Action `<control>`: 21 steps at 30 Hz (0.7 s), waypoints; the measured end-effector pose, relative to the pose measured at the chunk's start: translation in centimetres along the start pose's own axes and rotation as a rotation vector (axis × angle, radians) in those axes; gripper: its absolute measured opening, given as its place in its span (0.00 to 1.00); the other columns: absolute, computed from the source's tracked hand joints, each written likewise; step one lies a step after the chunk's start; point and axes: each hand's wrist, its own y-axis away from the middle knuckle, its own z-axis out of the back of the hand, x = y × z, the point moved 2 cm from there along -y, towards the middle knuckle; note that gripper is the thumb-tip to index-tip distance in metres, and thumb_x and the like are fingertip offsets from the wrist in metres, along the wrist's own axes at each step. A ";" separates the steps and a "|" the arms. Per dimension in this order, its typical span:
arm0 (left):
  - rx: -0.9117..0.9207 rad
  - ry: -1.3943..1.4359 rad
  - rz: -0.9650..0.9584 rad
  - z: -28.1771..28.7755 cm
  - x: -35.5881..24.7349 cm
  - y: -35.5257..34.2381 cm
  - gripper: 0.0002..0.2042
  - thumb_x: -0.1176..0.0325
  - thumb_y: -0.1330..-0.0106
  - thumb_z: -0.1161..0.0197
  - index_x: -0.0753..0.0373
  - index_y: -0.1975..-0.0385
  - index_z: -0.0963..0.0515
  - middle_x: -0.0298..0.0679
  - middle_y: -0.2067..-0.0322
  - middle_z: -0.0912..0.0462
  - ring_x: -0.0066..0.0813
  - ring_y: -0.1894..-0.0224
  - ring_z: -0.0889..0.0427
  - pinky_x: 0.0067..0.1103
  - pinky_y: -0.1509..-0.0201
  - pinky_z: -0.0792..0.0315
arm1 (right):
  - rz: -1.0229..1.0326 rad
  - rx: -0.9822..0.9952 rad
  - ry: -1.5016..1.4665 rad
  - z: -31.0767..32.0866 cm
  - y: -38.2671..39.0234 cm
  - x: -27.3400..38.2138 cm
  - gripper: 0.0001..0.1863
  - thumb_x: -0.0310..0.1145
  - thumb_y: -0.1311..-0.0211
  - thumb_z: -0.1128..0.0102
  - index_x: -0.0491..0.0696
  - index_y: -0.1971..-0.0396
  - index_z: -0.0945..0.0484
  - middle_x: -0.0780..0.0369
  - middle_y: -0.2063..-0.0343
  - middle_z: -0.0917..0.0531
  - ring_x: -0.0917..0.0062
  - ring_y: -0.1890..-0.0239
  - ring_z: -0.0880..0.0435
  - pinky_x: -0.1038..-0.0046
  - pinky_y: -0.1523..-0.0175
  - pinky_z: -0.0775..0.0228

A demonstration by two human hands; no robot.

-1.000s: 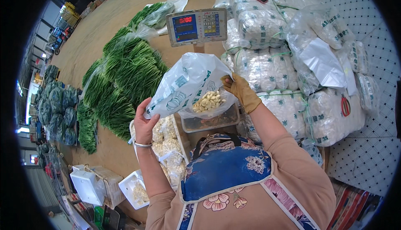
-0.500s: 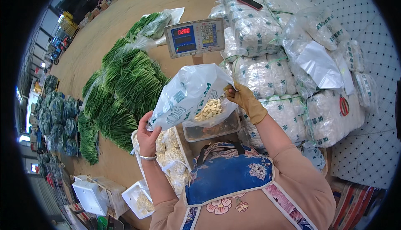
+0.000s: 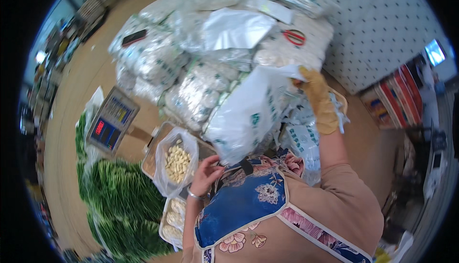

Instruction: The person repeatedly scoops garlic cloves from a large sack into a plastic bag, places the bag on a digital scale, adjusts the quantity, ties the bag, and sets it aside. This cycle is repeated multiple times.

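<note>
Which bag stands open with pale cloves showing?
The translucent bag between scale display and left hand: its mouth gapes over cloves, while the white bag in the right hand shows none.

A blue floral apron covers a tan top.

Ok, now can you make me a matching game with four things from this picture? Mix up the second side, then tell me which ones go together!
Things:
1. Phone
2. Pale cloves
3. Right hand
4. Long stalks

Where or how:
A. Wearing a tan glove and holding a white bag
B. Lying on the wrapped packages
C. Green and heaped at the lower left
D. Inside an open see-through bag

Right pairs: 1-B, 2-D, 3-A, 4-C
</note>
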 end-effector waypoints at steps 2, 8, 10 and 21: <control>0.159 -0.150 0.077 -1.7 0.0 -2.2 0.21 0.74 0.46 0.44 0.65 0.51 0.38 0.36 0.60 0.30 0.20 0.60 0.29 0.16 0.58 0.33 | 0.025 -0.203 0.048 6.5 2.7 2.7 0.15 0.39 0.48 0.48 0.41 0.70 0.28 0.60 0.73 0.24 0.77 0.72 0.26 0.76 0.63 0.34; 0.223 -0.252 0.194 -2.2 0.0 -5.2 0.18 0.73 0.44 0.45 0.65 0.53 0.36 0.35 0.58 0.29 0.21 0.59 0.29 0.17 0.56 0.34 | 0.025 -0.402 0.162 19.3 8.0 4.7 0.16 0.38 0.47 0.48 0.41 0.63 0.28 0.64 0.72 0.24 0.83 0.75 0.27 0.83 0.72 0.34; 0.170 -0.300 0.134 -1.8 0.1 -5.4 0.18 0.72 0.44 0.45 0.65 0.53 0.36 0.35 0.62 0.28 0.19 0.63 0.29 0.16 0.59 0.33 | 0.097 -0.492 0.128 19.7 7.8 3.3 0.16 0.37 0.47 0.48 0.41 0.63 0.28 0.64 0.73 0.24 0.83 0.75 0.26 0.83 0.70 0.33; 0.005 -0.397 0.209 -2.4 -0.5 -5.9 0.18 0.70 0.44 0.45 0.66 0.54 0.36 0.39 0.57 0.29 0.26 0.59 0.28 0.19 0.56 0.33 | -0.183 -0.989 -0.231 30.9 9.6 -18.1 0.23 0.42 0.46 0.49 0.44 0.54 0.37 0.57 0.64 0.27 0.71 0.67 0.26 0.74 0.68 0.30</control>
